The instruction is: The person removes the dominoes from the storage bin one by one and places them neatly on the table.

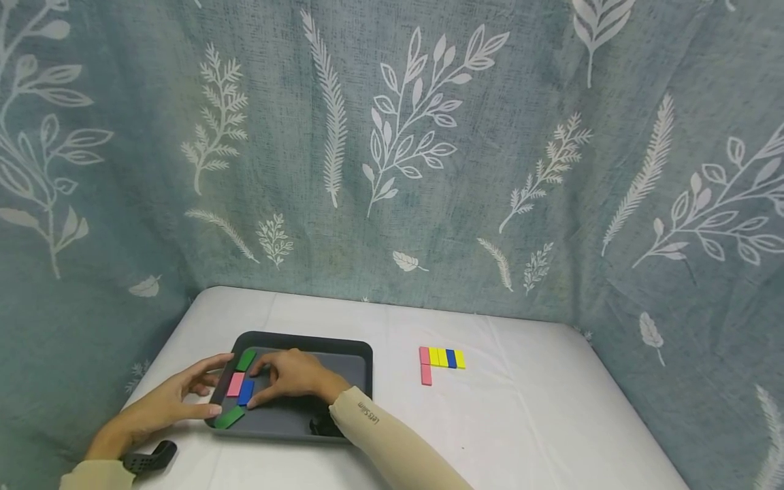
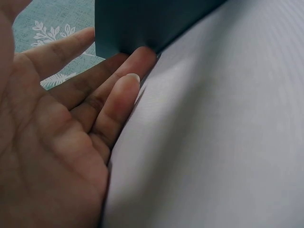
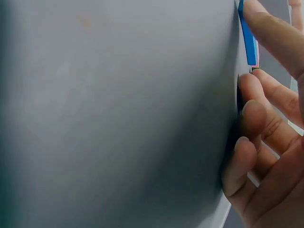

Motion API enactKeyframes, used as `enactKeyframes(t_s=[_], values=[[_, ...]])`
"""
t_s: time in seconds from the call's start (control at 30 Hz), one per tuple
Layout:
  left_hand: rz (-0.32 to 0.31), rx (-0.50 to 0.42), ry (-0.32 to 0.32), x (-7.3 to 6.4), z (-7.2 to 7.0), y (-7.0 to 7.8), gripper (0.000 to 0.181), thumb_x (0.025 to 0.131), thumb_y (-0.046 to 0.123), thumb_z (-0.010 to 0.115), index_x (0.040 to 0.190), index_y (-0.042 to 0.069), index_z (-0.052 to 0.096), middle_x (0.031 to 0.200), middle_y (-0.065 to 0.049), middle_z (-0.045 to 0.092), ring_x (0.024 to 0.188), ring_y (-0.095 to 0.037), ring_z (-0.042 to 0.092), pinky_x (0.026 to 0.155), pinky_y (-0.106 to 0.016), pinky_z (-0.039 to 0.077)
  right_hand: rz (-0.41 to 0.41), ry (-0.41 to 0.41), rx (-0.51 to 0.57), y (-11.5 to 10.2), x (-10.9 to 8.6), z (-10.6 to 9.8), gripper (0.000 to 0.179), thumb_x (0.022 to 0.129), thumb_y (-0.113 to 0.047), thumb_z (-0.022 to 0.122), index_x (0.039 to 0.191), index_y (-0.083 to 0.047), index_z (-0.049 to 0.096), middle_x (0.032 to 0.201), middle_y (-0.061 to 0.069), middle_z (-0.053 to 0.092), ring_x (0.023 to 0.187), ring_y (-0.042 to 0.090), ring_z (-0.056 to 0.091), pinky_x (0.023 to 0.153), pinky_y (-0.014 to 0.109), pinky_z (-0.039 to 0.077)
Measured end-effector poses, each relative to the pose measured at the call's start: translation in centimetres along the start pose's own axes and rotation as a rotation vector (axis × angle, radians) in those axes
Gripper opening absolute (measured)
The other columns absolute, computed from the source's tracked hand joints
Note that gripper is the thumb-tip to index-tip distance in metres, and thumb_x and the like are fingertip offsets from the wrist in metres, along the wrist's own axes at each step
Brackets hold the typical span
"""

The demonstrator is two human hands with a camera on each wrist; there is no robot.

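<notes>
A dark grey tray [image 1: 294,435] holds a pink block [image 1: 235,384], a blue block [image 1: 246,393] and two green blocks at its left end. One green block [image 1: 246,360] lies at the back, the other green block [image 1: 230,417] near the front. At the tray's left rim my left hand [image 1: 162,405] has its fingers spread, thumb by the front green block. My right hand [image 1: 294,374] reaches into the tray from the right, thumb touching the blue block [image 3: 249,40]. Its forefinger is near that block's far end. No firm pinch shows.
Right of the tray, several pink, yellow [image 1: 442,357] and blue blocks lie joined in an L shape on the white tablecloth [image 1: 508,408]. A black wrist device [image 1: 150,459] sits on the left wrist. Patterned curtains [image 1: 343,258] hang behind and beside the table.
</notes>
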State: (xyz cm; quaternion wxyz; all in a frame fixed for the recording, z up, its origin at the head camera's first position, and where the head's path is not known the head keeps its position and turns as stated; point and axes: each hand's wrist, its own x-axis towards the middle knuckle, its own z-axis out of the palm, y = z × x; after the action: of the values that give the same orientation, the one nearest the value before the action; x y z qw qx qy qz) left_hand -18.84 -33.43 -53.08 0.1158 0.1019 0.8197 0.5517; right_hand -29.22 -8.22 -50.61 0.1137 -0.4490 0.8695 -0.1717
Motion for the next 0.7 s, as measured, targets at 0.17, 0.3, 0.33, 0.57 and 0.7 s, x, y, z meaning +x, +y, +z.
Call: enactKeyframes(t_s=[0.17, 0.3, 0.33, 0.57, 0.7], values=[[-0.013, 0.005, 0.007, 0.05, 0.01, 0.05, 0.087, 0.093, 0.021, 0.078, 0.162, 0.015, 0.026, 0.148, -0.021, 0.044, 0.122, -0.032, 0.048, 0.093, -0.049, 0.042, -0.011, 0.003, -0.017, -0.14, 0.24, 0.17, 0.044, 0.083, -0.051, 0.084, 0.120, -0.031, 0.071, 0.065, -0.021, 0.058, 0.054, -0.007, 0.052, 0.052, 0.015, 0.043], [-0.031, 0.000, 0.004, 0.12, -0.05, 0.15, 0.087, 0.092, 0.022, 0.078, 0.162, 0.016, 0.026, 0.149, -0.020, 0.044, 0.123, -0.031, 0.048, 0.093, -0.049, 0.042, -0.012, 0.005, -0.016, -0.16, 0.33, 0.24, 0.039, 0.087, -0.046, 0.082, 0.120, -0.028, 0.071, 0.066, -0.021, 0.059, 0.055, -0.007, 0.053, 0.052, 0.015, 0.043], [-0.036, 0.002, 0.003, 0.14, -0.08, 0.16, 0.087, 0.092, 0.023, 0.078, 0.162, 0.017, 0.026, 0.149, -0.019, 0.045, 0.123, -0.031, 0.048, 0.093, -0.050, 0.042, -0.009, 0.004, -0.017, -0.19, 0.33, 0.22, 0.039, 0.088, -0.045, 0.081, 0.121, -0.027, 0.071, 0.066, -0.021, 0.059, 0.055, -0.007, 0.053, 0.052, 0.015, 0.043], [-0.051, 0.001, -0.003, 0.19, -0.16, 0.20, 0.087, 0.093, 0.024, 0.078, 0.163, 0.018, 0.026, 0.149, -0.019, 0.045, 0.126, -0.031, 0.047, 0.095, -0.053, 0.041, 0.028, 0.004, -0.015, -0.39, 0.33, 0.05, 0.048, 0.090, -0.044, 0.079, 0.132, -0.023, 0.067, 0.066, -0.021, 0.059, 0.055, -0.007, 0.054, 0.053, 0.014, 0.043], [-0.053, 0.006, 0.001, 0.14, -0.18, 0.29, 0.088, 0.092, 0.024, 0.079, 0.162, 0.017, 0.026, 0.147, -0.018, 0.047, 0.125, -0.031, 0.047, 0.094, -0.052, 0.041, 0.043, 0.026, -0.005, -0.49, 0.36, 0.14, 0.052, 0.086, -0.047, 0.082, 0.129, -0.021, 0.067, 0.064, -0.021, 0.058, 0.054, -0.007, 0.054, 0.052, 0.014, 0.043]])
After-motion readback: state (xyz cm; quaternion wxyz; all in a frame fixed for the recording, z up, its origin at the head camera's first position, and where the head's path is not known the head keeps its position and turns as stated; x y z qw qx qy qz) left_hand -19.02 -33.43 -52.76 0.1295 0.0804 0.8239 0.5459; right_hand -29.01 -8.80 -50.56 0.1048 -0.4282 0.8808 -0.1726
